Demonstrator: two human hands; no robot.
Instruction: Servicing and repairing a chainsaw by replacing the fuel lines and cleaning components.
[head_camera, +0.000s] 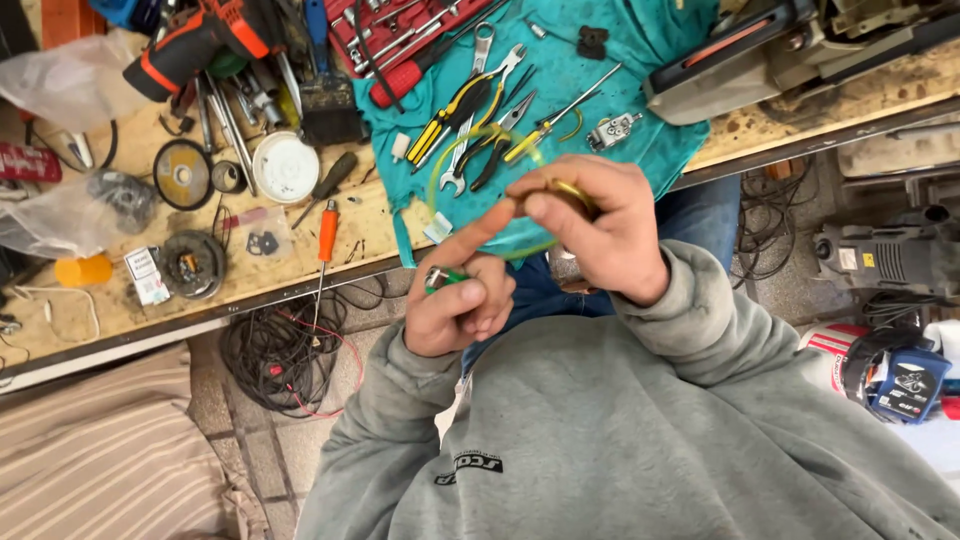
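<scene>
Up close, the left hand (458, 310) is curled into a closed grip around one small green-handled tool (440, 278), whose metal tip shows above the fist, while its index finger stretches up toward the other hand. The right hand (590, 225) is pinched shut, thumb against fingers, on one thin yellow-green tube (440, 165) that arcs in a loop from the fingertips out over the cloth and back beneath the hand. Both hands are held in the air in front of the near edge of the tabletop (255, 275), above the person's grey sweatshirt (640, 430).

Just beyond the loop, one teal cloth (650, 140) hangs over the near edge of the tabletop. On it lie two pairs of yellow-and-black pliers (450, 112), one open-ended wrench (468, 120), one yellow-handled screwdriver (555, 118) and one small grey metal part (614, 130). Left of the cloth, near the same edge, lies one orange-handled screwdriver (327, 232), and farther in sit one white round lid (285, 167) and one grey grinding disc (182, 174). One orange-and-black power drill (190, 42) rests toward the far edge. Under the tabletop, one tangle of black and red cables (285, 355) lies on the floor.
</scene>
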